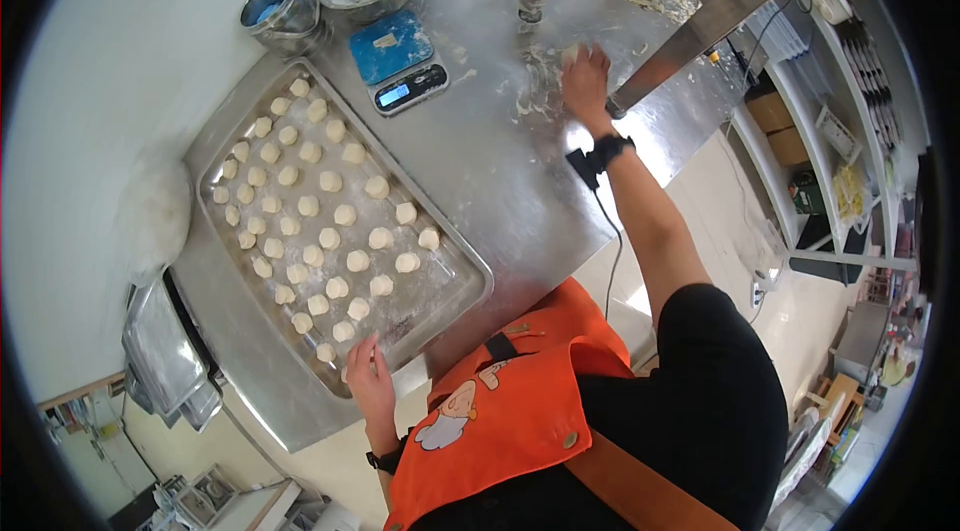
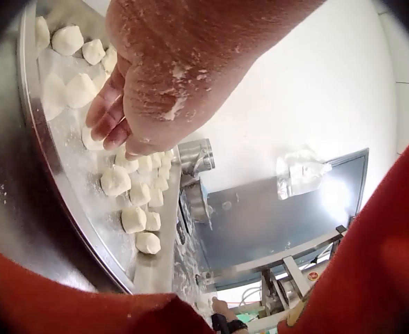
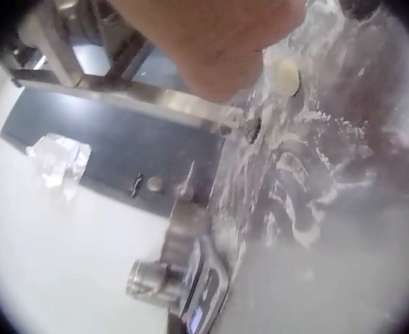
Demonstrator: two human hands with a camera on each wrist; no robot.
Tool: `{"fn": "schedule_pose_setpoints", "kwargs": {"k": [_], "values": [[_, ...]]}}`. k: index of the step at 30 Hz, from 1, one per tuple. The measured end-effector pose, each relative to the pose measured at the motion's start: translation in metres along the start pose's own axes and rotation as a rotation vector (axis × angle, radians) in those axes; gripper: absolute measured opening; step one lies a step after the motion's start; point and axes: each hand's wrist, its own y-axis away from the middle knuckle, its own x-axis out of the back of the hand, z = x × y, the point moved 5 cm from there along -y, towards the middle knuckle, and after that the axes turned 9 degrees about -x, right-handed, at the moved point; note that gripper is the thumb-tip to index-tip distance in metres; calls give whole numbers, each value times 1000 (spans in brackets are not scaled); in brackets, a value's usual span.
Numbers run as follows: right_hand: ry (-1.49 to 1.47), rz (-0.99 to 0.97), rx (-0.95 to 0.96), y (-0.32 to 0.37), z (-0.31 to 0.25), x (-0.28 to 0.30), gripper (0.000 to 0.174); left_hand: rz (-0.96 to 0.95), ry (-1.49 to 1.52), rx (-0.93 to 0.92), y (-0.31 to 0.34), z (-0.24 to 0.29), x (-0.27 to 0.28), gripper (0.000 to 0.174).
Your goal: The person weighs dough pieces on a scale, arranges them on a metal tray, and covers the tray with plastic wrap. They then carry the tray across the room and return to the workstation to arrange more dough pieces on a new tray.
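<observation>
**Left hand at the dough tray, right hand out over the floury table**

From my remote seat, I judge the step in hand to be handling small portions of dough. The dough pieces (image 1: 381, 238) sit in loose rows on the tray (image 1: 420, 307), mostly ahead of the left hand (image 1: 370, 393). A pale piece of dough (image 1: 570, 54) is right by the fingers of the right hand (image 1: 586, 86), on the far side of the table (image 1: 500, 201). In my judgement, the next move calls for a light touch at the left, with fingertips kept off the neighbouring pieces, and a low, soft pinch at the right so the dough keeps its shape.

The left arm is tucked close to the apron (image 1: 530, 381). Its hand reaches over the tray's near edge, fingers loosely bent down toward a piece; I can't tell whether they pinch it. The right arm stretches well forward, its hand low over the smeared flour, beyond the scale (image 1: 412, 89) and off to its right. The right wrist view is blurred, so the pale piece may be in the fingers or just beside them; I can't tell that hand's grip.
</observation>
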Motion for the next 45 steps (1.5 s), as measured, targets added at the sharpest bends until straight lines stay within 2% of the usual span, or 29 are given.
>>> {"fn": "schedule_pose_setpoints", "kwargs": {"k": [1, 3, 4, 5, 6, 7, 8, 9, 10, 12, 14, 16, 17, 18, 19, 20, 21, 23, 26, 29, 32, 35, 37, 39, 40, 41, 42, 43, 45], "values": [[82, 60, 46, -7, 9, -16, 34, -13, -4, 22, 4, -3, 1, 22], [332, -541, 7, -18, 16, -50, 37, 7, -66, -43, 7, 1, 10, 22], [558, -464, 182, -16, 19, -67, 39, 25, -103, -63, 8, 0, 17, 22], [553, -417, 221, -23, 25, -79, 37, 41, -127, -44, 11, -3, 24, 21], [406, -118, 290, -23, 45, -93, 35, 60, -142, -21, 14, -11, 30, 21], [294, -353, 125, -38, 45, -82, 37, 72, -155, 1, 21, -19, 37, 20], [184, -383, -22, -37, 25, -46, 39, 85, -128, 50, 28, -22, 44, 20], [283, -473, 17, -44, 40, -62, 40, 100, -96, 83, 30, -25, 50, 20], [319, -541, 0, -41, 21, -35, 35, 117, -61, 107, 31, -29, 55, 20], [319, -453, 318, -33, 6, -33, 33, 136, -70, 99, 37, -41, 61, 20], [189, -542, 505, -1, -61, 13, 29, 157, -94, 79, 42, -51, 60, 21], [-186, -928, 354, 69, -112, 53, 27, 158, -150, 27, 46, -56, 59, 22], [-504, -1222, 83, 108, -132, 67, 28, 92, -118, 55, 44, -57, 56, 25], [-663, -1391, -69, 156, -155, 78, 32, 70, -88, 3, 42, -55, 54, 26], [-643, -1442, 159, 194, -188, 104, 31, 55, -57, -53, 39, -51, 50, 28], [-566, -1390, 436, 226, -214, 125, 29, 41, -28, -111, 35, -48, 46, 30], [-611, -1407, 598, 256, -235, 136, 29, 36, -23, -174, 32, -44, 41, 30], [-629, -1409, 743, 299, -261, 137, 31, 24, -19, -288, 28, -43, 30, 32], [-436, -1324, 860, 344, -281, 119, 30, -156, 6, -247, 24, -62, 10, 29], [-158, -1241, 992, 382, -282, 104, 31, -120, -77, -281, 21, -67, 7, 27], [-37, -1356, 895, 364, -290, 117, 34, -135, -52, -260, 22, -63, 10, 28], [-108, -1271, 755, 327, -280, 138, 39, -86, -20, -240, 15, -42, 20, 28], [-438, -1212, 428, 267, -245, 137, 36, 16, -17, -172, 24, -49, 28, 28], [-468, -839, 228, 219, -187, 114, 31, 116, -16, -126, 30, -50, 36, 25], [-380, -690, 136, 193, -147, 90, 27, 125, 9, -74, 32, -50, 36, 25], [-345, -666, -31, 165, -118, 86, 33, 133, 37, -23, 33, -49, 34, 24], [-216, -500, 40, 146, -77, 60, 44, 138, 63, 27, 35, -47, 32, 24], [-83, -469, 4, 128, -49, 42, 55, 122, 66, 37, 37, -42, 29, 23], [99, -254, -26, 105, 2, 2, 59, 97, 69, 55, 36, -30, 22, 21]]}}
